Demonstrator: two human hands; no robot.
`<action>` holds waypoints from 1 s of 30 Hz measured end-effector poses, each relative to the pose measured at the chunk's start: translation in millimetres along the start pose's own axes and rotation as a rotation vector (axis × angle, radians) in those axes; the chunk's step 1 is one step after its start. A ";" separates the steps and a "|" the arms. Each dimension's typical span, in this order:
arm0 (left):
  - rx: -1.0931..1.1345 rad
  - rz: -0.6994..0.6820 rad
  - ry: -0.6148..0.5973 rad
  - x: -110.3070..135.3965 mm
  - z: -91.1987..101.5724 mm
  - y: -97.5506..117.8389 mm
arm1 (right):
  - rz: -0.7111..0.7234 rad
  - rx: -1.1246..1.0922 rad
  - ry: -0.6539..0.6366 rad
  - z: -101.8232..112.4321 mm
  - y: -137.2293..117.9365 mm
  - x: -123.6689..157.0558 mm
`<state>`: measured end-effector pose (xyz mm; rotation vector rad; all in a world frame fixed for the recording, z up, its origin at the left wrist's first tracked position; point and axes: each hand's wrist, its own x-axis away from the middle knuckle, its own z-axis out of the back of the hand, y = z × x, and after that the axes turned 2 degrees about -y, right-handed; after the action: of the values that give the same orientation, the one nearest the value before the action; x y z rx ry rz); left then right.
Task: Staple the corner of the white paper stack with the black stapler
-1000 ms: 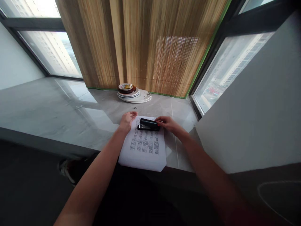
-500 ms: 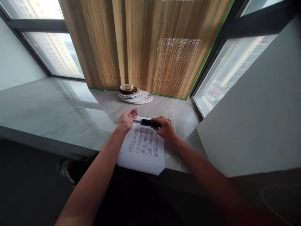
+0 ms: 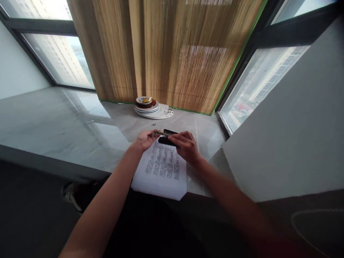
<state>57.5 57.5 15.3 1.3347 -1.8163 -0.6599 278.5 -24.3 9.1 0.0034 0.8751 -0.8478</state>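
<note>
A black stapler (image 3: pixel 167 142) is in my right hand (image 3: pixel 188 146), its top and base spread apart with a thin metal rail (image 3: pixel 162 134) showing between them. The fingers of my left hand (image 3: pixel 146 139) are pinched at the left end of that rail. Whether a strip of staples lies between those fingertips is too small to tell. Below both hands lies a printed sheet of paper (image 3: pixel 161 182), its near edge reaching over the ledge. Two tiny dark metal bits (image 3: pixel 154 124) rest on the ledge just beyond my left hand.
Plates (image 3: pixel 163 114) are stacked at the back of the grey stone ledge (image 3: pixel 88 143), topped by a small dish with a yellow wrapper. Behind them hangs a bamboo blind (image 3: pixel 161 53). A white wall (image 3: pixel 290 125) rises on the right, and windows flank the blind.
The stapler has been opened wide in my right hand. My left hand has turned and closed its fingers at the rail's end, uncovering the metal bits behind.
</note>
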 end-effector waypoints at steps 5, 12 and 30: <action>0.049 -0.143 0.180 -1.1 3.3 11.0 | -0.376 -0.307 0.084 -6.6 4.5 -0.5; -0.224 -0.319 -0.244 17.4 -7.4 14.7 | -0.313 -0.432 -0.220 -15.8 0.5 -3.6; -0.650 -0.473 -0.571 38.6 -26.4 4.5 | -0.138 -0.269 0.207 -0.3 -17.3 -11.8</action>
<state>70.8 23.3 44.5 1.1771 -1.4557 -1.8581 262.9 -28.3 22.4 -0.2093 1.1904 -0.8623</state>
